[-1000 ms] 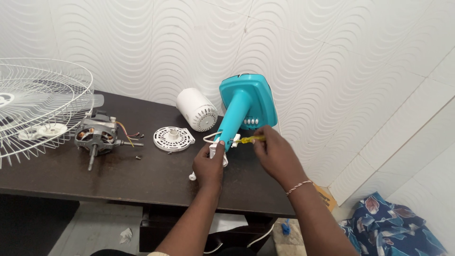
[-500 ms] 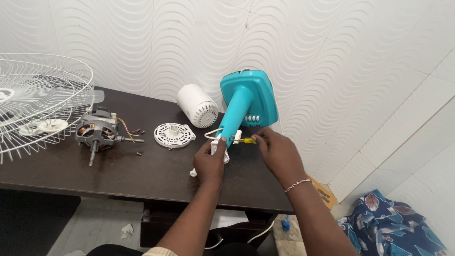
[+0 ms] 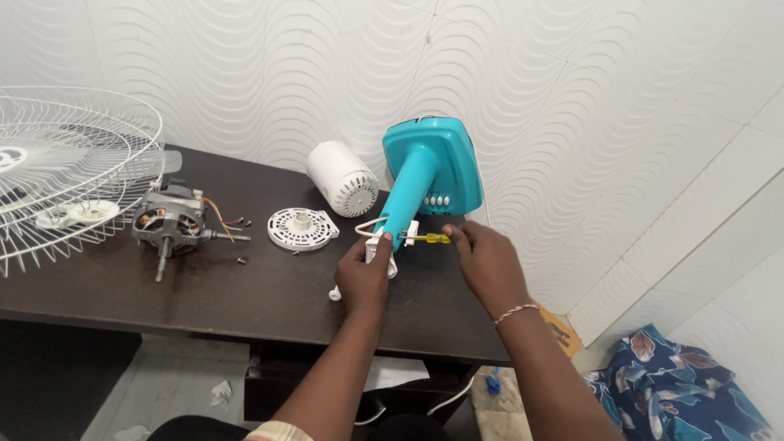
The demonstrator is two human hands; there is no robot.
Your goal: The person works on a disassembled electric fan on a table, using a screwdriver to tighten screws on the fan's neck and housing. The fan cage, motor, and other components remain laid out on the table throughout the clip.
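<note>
Pretty bright in here, soft even light, no harsh glare anywhere. The white wavy wall (image 3: pixel 245 73) soaks it up, while the dark table (image 3: pixel 245 294) gives off only a dull sheen. Shadows are faint; it only gets murky under the table. Sharp overall, with slight wide-angle bending toward the edges.

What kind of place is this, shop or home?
Likely a home room used as a repair bench: fan parts lie on a dark table, a bare motor, a wire grille, and patterned cloth on the floor.
</note>
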